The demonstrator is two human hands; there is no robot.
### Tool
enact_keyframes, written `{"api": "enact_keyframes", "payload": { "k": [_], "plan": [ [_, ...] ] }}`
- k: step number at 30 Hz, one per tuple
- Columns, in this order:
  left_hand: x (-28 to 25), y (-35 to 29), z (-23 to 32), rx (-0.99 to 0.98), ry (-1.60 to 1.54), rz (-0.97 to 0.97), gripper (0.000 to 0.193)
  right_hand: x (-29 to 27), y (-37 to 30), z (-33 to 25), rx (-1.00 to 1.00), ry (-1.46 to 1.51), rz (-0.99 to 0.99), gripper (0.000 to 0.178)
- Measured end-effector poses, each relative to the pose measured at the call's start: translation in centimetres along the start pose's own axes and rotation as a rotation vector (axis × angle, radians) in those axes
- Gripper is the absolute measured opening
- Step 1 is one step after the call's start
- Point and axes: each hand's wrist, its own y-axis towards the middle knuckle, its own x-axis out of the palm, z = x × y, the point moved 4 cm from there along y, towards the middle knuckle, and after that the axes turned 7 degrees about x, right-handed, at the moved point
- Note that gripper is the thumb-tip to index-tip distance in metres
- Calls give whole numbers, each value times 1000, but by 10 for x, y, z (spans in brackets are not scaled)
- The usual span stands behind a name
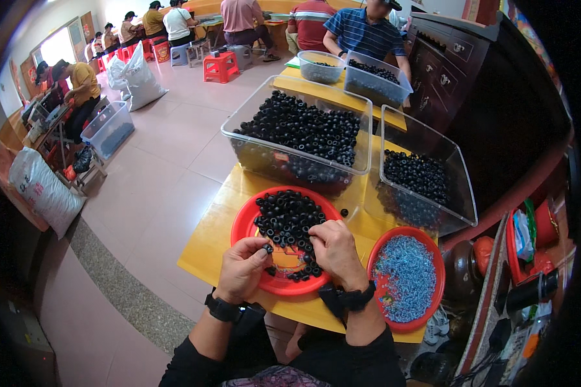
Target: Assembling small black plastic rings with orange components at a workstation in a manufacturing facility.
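A round red plastic tray (241, 218) holds a heap of small black ring-shaped parts (289, 216), thickest at its far side. Over the tray's near left, my left hand (242, 267) pinches one black ring (268, 248) between thumb and fingertips. My right hand (337, 251) is over the tray's right side, fingertips drawn together at the edge of the heap; whatever they grip is hidden. To the right of that hand, a second red tray (440, 284) is full of tiny pale-blue pieces (407, 277).
Beyond the trays, a large clear bin (229, 132) and a smaller clear bin (461, 187) hold more black rings on the yellow table (203, 242). A co-worker (368, 32) sits across, behind two more tubs. Cluttered shelving (490, 284) stands at right; sacks (42, 187) stand left.
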Motion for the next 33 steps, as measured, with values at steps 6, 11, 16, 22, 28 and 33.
{"api": "enact_keyframes", "payload": {
  "k": [6, 11, 16, 22, 28, 33],
  "plan": [
    [5, -1, 5, 48, -127, 17, 19, 15, -2, -11, -105, -16, -84, 11],
    [2, 0, 3, 38, -106, 9, 20, 32, -2, -21, -231, -79, -178, 14],
    [4, -1, 5, 30, -69, 25, 20, 44, 0, -22, -236, -149, -197, 11],
    [6, 0, 5, 21, -75, 11, 20, 43, -1, -21, -241, -63, -161, 10],
    [4, 0, 4, 2, -41, -17, 20, 20, -2, -28, -28, 329, -245, 11],
    [8, 0, 5, -29, 23, -50, 22, 25, -9, -31, 343, 588, -451, 10]
  ]
}}
